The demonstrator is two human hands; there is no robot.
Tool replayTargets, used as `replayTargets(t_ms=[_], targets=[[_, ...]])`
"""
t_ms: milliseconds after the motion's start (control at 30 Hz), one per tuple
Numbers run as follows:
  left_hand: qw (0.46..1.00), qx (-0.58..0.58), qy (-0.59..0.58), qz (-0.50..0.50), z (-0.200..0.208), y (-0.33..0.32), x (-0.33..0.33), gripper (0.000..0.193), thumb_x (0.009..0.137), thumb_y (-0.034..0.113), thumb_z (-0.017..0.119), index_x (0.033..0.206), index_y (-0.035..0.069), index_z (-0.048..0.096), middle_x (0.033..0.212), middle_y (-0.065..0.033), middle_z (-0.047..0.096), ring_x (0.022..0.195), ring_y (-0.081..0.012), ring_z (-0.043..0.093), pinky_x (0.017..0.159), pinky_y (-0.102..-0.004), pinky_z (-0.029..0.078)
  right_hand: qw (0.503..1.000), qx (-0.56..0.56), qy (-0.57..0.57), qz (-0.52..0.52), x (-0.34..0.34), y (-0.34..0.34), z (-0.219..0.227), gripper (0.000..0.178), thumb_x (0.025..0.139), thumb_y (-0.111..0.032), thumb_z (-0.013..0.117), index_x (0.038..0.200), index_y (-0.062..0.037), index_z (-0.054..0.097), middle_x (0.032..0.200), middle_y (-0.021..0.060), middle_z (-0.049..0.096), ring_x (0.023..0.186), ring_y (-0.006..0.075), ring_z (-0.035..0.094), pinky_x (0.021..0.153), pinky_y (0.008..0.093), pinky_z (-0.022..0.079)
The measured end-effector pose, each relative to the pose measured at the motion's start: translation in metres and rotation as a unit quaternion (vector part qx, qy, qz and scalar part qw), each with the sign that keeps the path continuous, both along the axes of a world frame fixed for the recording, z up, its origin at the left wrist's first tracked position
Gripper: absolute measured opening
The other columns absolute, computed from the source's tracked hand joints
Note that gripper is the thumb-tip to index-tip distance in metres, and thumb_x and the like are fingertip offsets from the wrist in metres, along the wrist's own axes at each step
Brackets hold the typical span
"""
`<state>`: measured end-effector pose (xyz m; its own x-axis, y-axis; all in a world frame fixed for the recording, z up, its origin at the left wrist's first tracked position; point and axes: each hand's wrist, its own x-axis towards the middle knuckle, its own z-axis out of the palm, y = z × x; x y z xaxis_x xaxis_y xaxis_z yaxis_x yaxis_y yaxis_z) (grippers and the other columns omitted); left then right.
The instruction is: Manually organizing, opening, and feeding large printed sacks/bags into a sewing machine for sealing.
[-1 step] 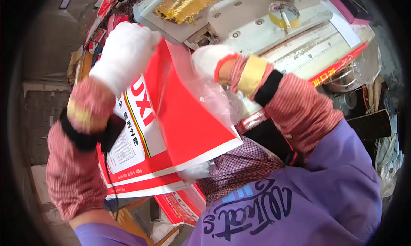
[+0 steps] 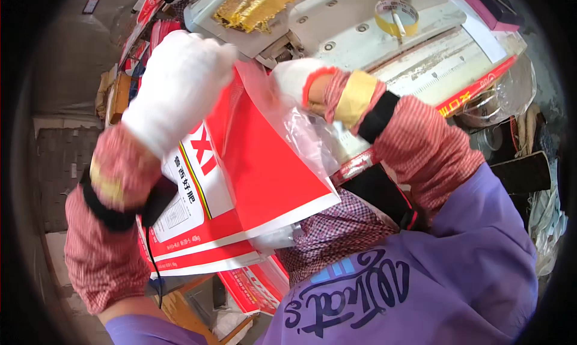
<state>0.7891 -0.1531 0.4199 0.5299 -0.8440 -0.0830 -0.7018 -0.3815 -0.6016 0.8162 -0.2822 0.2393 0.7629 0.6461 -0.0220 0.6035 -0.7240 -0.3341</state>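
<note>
A red and white printed sack (image 2: 270, 177) hangs in front of me, its upper part creased and folded. My left hand (image 2: 183, 84), in a white glove, is closed at the sack's upper edge, with the fingers curled over it. Also in a white glove, my right hand (image 2: 297, 81) is at the top right of the sack. Its fingers are blurred and partly hidden, so their grip does not show. Below that hand, a clear plastic liner (image 2: 309, 138) bulges out along the sack's right side.
Behind the sack stands a worn white machine bed (image 2: 421, 75) carrying a roll of yellow tape (image 2: 396, 19). Gold mesh material (image 2: 249, 7) lies at the back. More red and white sacks (image 2: 255, 285) are below. A clear plastic bag (image 2: 505, 96) hangs at the right.
My left hand has shifted a little to the right and nearer, covering more of the sack's print. My right hand has barely moved.
</note>
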Motion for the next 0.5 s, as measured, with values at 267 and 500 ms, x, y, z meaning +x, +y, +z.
replayTargets(t_ms=[267, 500], targets=[[0.816, 0.263, 0.514, 0.036, -0.005, -0.068, -0.069, 0.031, 0.071, 0.030, 0.068, 0.090, 0.007, 0.059, 0.074, -0.0104, 0.058, 0.081, -0.0241, 0.060, 0.074, -0.0371, 0.046, 0.996, 0.033, -0.014, 0.081, 0.007, -0.003, 0.026, 0.015, 0.070, -0.016, 0.054, 0.078, -0.0094, 0.066, 0.072, 0.0177, 0.061, 0.062, 0.0318, 0.059, 0.051, 0.0401, 0.044], [0.748, 0.233, 0.488, 0.386, 0.048, -0.022, -0.054, 0.024, 0.083, 0.026, 0.055, 0.083, 0.004, 0.065, 0.067, -0.0056, 0.063, 0.058, -0.0172, 0.059, 0.054, -0.0272, 0.047, 0.997, -0.009, -0.040, 0.058, 0.003, 0.002, 0.008, 0.016, 0.064, -0.016, 0.063, 0.075, -0.0046, 0.066, 0.075, 0.0139, 0.063, 0.066, 0.0299, 0.061, 0.059, 0.0365, 0.048]])
